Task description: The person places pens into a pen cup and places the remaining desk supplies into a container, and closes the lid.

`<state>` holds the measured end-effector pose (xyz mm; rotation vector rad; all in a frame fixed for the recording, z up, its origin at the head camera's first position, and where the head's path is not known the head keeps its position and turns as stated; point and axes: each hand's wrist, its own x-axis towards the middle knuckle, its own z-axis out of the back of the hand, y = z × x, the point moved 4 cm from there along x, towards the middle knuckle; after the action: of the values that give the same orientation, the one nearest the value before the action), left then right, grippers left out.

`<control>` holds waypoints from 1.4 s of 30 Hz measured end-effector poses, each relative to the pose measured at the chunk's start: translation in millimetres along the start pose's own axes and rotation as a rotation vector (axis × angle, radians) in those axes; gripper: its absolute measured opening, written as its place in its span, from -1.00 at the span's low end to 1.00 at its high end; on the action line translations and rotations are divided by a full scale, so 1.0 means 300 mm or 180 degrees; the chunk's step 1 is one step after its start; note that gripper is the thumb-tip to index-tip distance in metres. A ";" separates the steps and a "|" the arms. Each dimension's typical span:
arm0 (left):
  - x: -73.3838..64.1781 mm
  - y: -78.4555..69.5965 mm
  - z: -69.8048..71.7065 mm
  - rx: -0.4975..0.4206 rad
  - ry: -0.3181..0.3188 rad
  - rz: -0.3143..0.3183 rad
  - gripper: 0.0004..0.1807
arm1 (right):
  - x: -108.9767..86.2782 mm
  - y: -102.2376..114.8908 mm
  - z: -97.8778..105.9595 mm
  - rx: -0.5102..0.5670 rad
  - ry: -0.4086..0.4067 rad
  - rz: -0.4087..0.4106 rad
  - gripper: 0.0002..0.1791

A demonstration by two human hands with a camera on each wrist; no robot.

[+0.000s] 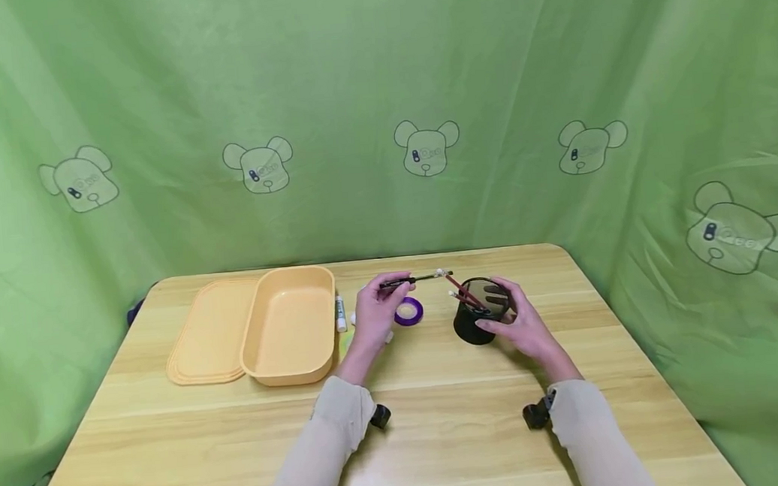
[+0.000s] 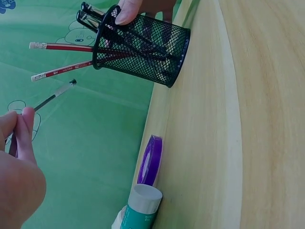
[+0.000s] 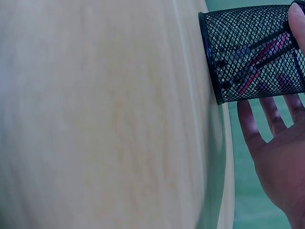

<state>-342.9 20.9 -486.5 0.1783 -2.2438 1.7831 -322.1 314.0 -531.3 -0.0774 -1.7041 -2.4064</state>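
My left hand (image 1: 375,312) pinches a slim dark pen (image 1: 424,277) between thumb and fingers. The pen points toward the cup, and its far end is apart from the rim in the left wrist view. My right hand (image 1: 525,325) holds a black mesh pencil cup (image 1: 472,327), with the thumb on one side and the fingers on the other. Two red pencils (image 2: 66,46) with white erasers lean out of the cup. Dark clipped pens (image 2: 89,18) also stand inside it. Whether the cup's base touches the table cannot be told.
A roll of purple tape (image 1: 409,322) lies between the hands. A teal and white tube (image 1: 340,314) and a yellow-green item (image 1: 346,341), partly hidden, are by my left hand. Left of them stands an orange box (image 1: 290,376), its lid (image 1: 209,338) beside it.
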 end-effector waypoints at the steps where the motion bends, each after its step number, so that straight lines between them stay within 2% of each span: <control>1: 0.002 -0.002 0.003 -0.0022 -0.0038 -0.0035 -0.70 | 0.000 0.002 0.000 0.0007 0.0000 -0.0004 0.07; 13: 0.011 -0.030 0.023 -0.0435 -0.0380 -0.0302 -0.72 | -0.005 0.012 -0.001 0.0078 0.0025 0.0009 0.07; 17: 0.014 -0.040 0.026 -0.0537 -0.0371 -0.0422 -0.68 | -0.001 0.010 -0.003 0.0095 0.0027 0.0036 0.06; 25: 0.018 -0.045 0.031 -0.0609 -0.0425 -0.0539 -0.65 | 0.000 0.007 -0.003 0.0067 0.0027 0.0041 0.05; 42: 0.014 -0.057 -0.009 -0.0629 -0.0355 -0.0486 -0.64 | -0.005 0.012 -0.001 0.0096 0.0021 0.0013 0.06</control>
<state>-342.1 19.7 -468.9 0.4063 -2.3948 1.4987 -320.0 312.8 -528.2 -0.0686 -1.7351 -2.3748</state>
